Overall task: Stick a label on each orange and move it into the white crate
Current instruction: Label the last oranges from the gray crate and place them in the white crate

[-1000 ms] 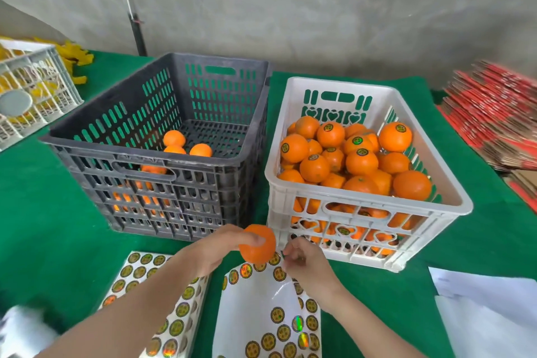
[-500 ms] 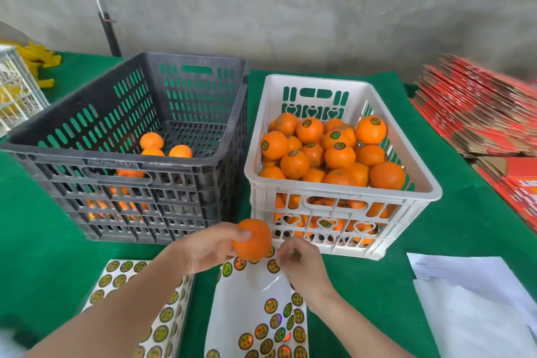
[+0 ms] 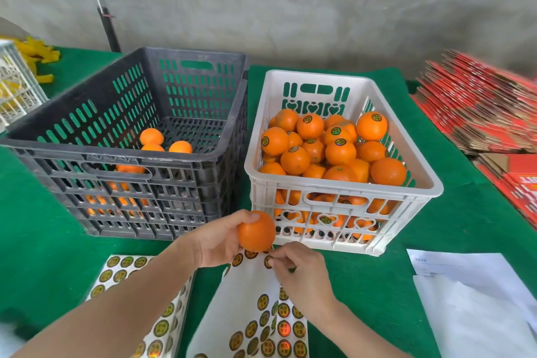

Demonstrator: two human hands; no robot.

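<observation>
My left hand [image 3: 218, 241] grips an orange [image 3: 257, 231] just in front of the white crate [image 3: 343, 192], above the sticker sheets. Right below that orange, my right hand [image 3: 299, 267] pinches a round label [image 3: 268, 261] at the top of a white sticker sheet [image 3: 250, 308]. The white crate is piled with oranges, many showing round labels. The dark grey crate [image 3: 128, 163] to its left holds a few bare oranges [image 3: 151, 136] at the bottom.
A second sticker sheet [image 3: 125, 270] lies under my left forearm. White papers [image 3: 476, 305] lie at the right front. Red flat cartons [image 3: 479, 104] are stacked far right. Another white basket [image 3: 14, 87] stands far left on the green table cloth [image 3: 37, 241].
The view has shifted a little. My left hand keeps the orange in much the same place, while my right hand has closed its fingers on a label at the sheet's top.
</observation>
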